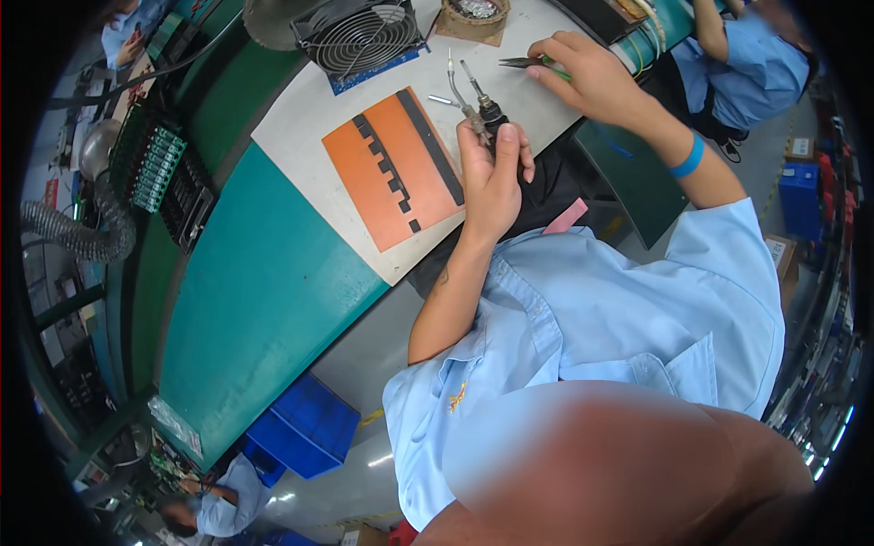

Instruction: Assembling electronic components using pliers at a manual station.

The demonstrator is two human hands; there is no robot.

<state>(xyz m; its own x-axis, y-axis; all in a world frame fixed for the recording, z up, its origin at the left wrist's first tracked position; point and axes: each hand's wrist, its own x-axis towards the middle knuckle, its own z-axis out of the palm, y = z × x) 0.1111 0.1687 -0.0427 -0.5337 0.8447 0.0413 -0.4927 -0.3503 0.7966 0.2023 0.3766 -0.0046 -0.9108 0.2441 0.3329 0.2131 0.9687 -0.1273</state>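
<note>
My left hand [492,182] is closed around a soldering iron [492,113] with a dark grip. Its two thin metal ends, one a curved tube, point toward the far side of the table. My right hand [592,77] grips pliers [521,63] with green handles, their pointed jaws aimed left, apart from the iron. Just left of the iron a small metal tube [443,100] lies on the pale sheet. Beside my left hand is an orange board [378,182] with a black strip and a row of dark notches.
A black fan [360,44] with a wire guard stands at the far edge, near a round brown container [473,20]. Left of the pale sheet [300,118] runs the green table [246,273]. A rack of circuit boards [159,168] stands further left. Co-workers in blue sit around.
</note>
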